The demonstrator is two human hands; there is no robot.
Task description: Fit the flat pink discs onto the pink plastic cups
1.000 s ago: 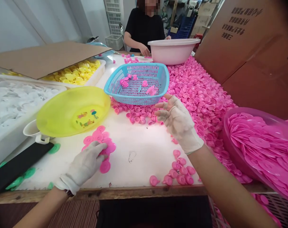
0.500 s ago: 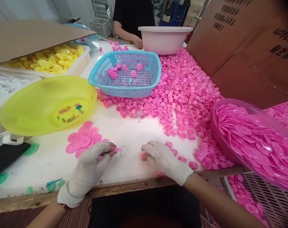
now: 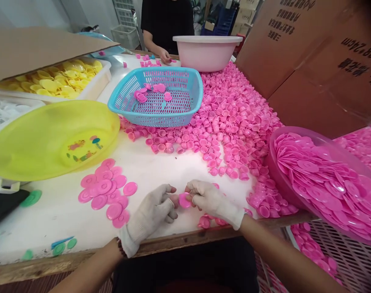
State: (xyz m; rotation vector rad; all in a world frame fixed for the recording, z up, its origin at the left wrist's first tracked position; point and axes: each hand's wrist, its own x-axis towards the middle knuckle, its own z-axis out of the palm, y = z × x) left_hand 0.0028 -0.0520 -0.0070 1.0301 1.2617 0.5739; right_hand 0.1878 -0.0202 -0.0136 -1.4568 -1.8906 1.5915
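Both my hands wear white gloves with bare fingertips and meet over the near part of the table. Between them is a small round pink saucer [image 3: 184,200], facing up. My right hand [image 3: 212,200] pinches its right side, fingers closed. My left hand [image 3: 153,213] has thumb and fingertips at its left edge, the other fingers curled. Whether a cup sits under the saucer is hidden. Left of my left hand lies a loose pile of pink saucers [image 3: 104,186]. A few pink cups [image 3: 204,221] lie beside and below my right hand.
A large heap of pink cups [image 3: 234,118] spreads to the right. A blue basket [image 3: 156,120] holds several pink pieces. Around stand a yellow basin [image 3: 53,138], a pink basin of saucers [image 3: 313,179], a pale pink basin [image 3: 208,53] and a carton [image 3: 319,61]. A co-worker's hand [image 3: 165,56] is across.
My left hand has moved right, away from the saucer pile, and now meets my right hand. The pink pieces held apart before are together. The view has shifted slightly.
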